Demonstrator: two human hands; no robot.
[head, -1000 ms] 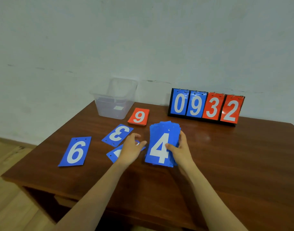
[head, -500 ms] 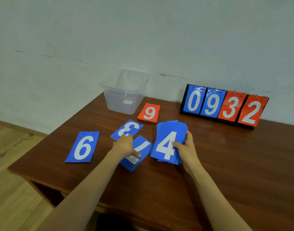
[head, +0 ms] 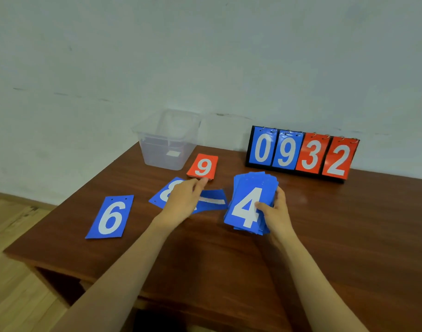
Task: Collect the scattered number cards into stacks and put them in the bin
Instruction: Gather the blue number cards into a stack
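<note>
A brown wooden surface point(head: 349, 224) carries everything. At its back edge stands a flip scoreboard point(head: 301, 152) reading 0932, with a clear plastic bin point(head: 157, 154) to the left of it. The right hand point(head: 274, 212) has its grip clamped on a blue card stack point(head: 248, 204) topped by a 4, near the middle. A blue 6 card point(head: 110, 218) lies flat at the left. The left hand point(head: 181, 202) grips a blue card with a white bar point(head: 212, 201), partly covering another blue card point(head: 164, 195). Its fingertips reach a red 9 stack point(head: 202, 167) beside the bin.
</note>
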